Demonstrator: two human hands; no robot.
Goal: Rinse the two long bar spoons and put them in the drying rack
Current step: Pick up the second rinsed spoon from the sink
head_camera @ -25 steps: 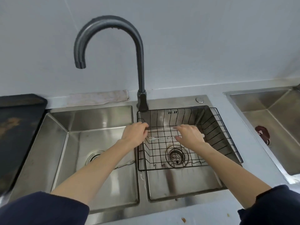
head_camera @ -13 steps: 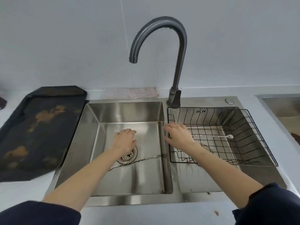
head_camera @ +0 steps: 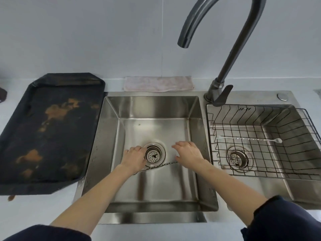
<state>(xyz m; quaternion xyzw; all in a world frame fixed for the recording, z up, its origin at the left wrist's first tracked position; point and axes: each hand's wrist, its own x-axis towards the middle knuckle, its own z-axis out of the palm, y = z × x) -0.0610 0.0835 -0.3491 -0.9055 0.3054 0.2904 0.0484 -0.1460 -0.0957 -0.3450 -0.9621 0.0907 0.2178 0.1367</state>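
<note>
One long bar spoon [head_camera: 248, 139] lies flat across the black wire drying rack [head_camera: 295, 174] in the right basin. The second bar spoon [head_camera: 163, 165] rests on the floor of the left basin [head_camera: 156, 108], its twisted stem showing just below the drain; both ends are hidden under my hands. My left hand [head_camera: 134, 158] hovers left of the drain with its fingers apart. My right hand [head_camera: 188, 153] hovers right of the drain, fingers spread, over the spoon's right end. Neither hand holds anything.
A dark gooseneck tap [head_camera: 231, 54] arches over the left basin, with no water running. A stained black tray [head_camera: 48, 133] lies on the counter to the left. A pinkish cloth [head_camera: 159, 83] sits behind the sink.
Both hands left the drying rack and moved left into the left basin, down towards the second spoon. The view swung left with them. The first spoon stays in the rack.
</note>
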